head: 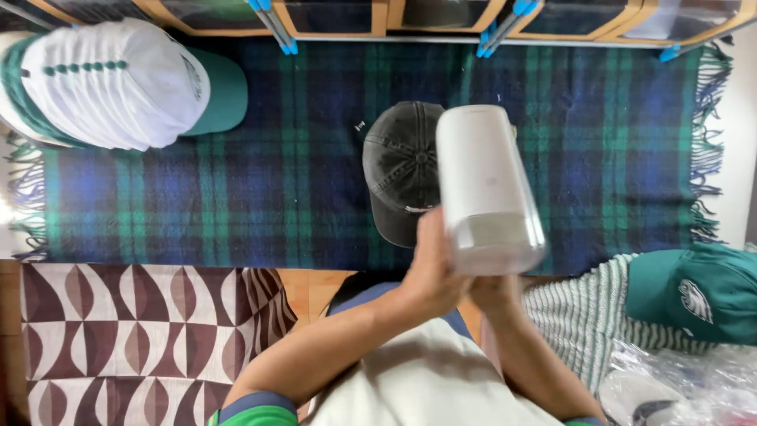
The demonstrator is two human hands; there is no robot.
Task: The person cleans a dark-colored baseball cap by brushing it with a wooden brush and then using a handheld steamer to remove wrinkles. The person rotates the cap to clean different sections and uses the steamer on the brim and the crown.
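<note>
Both my hands hold a white cylindrical appliance (485,185) above a dark grey cap (402,170) that lies on a blue-green plaid blanket (236,197). My left hand (432,264) grips the appliance's lower left side. My right hand (495,288) is under its base, mostly hidden by it. The appliance covers the cap's right side.
A stack of white caps with green brims (110,83) sits at the blanket's far left. A green cap (698,292) rests on striped fabric (583,315) at right, beside clear plastic bags (686,386). A brown patterned cloth (134,339) lies lower left. Wooden frames with blue clips (276,24) line the top.
</note>
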